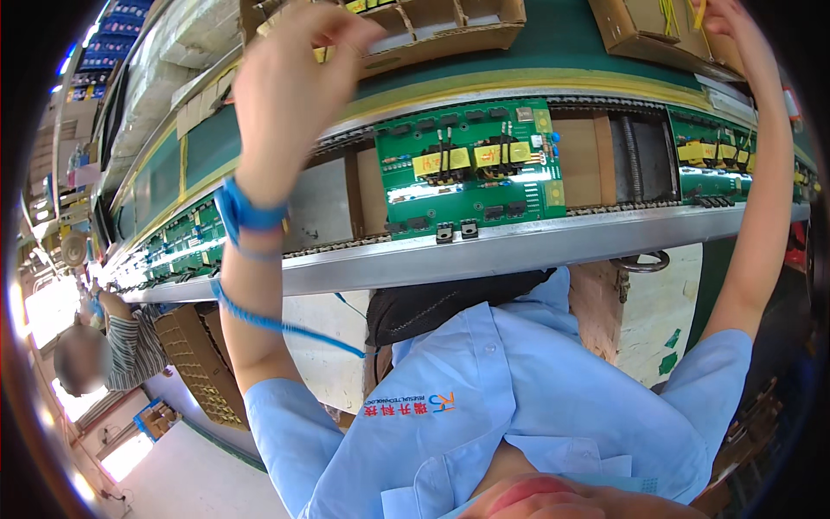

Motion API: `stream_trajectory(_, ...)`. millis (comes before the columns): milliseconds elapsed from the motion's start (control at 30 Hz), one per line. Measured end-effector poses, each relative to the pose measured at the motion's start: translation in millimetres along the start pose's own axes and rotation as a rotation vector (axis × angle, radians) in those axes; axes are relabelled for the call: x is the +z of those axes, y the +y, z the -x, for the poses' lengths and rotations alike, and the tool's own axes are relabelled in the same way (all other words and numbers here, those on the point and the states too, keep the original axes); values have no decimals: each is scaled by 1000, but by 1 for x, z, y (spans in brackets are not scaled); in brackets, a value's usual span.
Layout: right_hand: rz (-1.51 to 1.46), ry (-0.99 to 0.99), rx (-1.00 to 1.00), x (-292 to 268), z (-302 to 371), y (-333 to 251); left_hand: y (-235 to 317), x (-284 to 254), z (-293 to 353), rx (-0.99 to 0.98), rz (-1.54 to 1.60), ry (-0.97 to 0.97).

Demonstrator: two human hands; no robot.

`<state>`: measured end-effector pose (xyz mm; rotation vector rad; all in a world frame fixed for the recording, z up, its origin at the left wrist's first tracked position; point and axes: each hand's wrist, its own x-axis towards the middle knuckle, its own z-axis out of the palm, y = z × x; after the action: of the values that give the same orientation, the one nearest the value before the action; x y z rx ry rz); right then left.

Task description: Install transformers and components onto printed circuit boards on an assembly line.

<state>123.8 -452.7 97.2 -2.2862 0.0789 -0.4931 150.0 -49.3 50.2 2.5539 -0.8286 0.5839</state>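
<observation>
My left hand (298,73) is raised over the near edge of a divided cardboard box (437,43) at the top. It is smeared by motion, with the fingers bent, and whether they hold anything is unclear. A blue strap with a coiled cord (251,212) circles that wrist. At the upper right, my right hand (726,19) is closed with a thin yellow wire (699,13) at its fingertips, beside another cardboard box (635,39). Between my arms, a green circuit board (406,189) with two yellow transformers (441,163) lies on the conveyor rails, touched by neither hand.
A metal rail (510,246) runs along the near side of the line. Another green board (692,183) sits under my right forearm, and more boards (177,244) lie at the left. A person in a striped sleeve (134,346) works farther down the line.
</observation>
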Motion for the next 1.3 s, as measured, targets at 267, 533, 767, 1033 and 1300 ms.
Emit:
stream_trajectory(267, -371, -390, -80, 99, 103, -23, -7, 36, -61, -125, -111, -2)
stream_trajectory(533, -259, -333, -197, 118, 119, -9, -67, 12, -59, -247, 500, 182)
stream_trajectory(767, -129, -281, -382, 126, 119, -8, -66, 8, -49, -178, -242, 236)
stream_trajectory(1033, -33, -208, -544, 129, 122, -5, -60, 7, -41, 58, -64, 0)
stream_trajectory(1300, -71, -203, -549, 125, 122, -3, -61, -16, -25, -170, 152, 247)
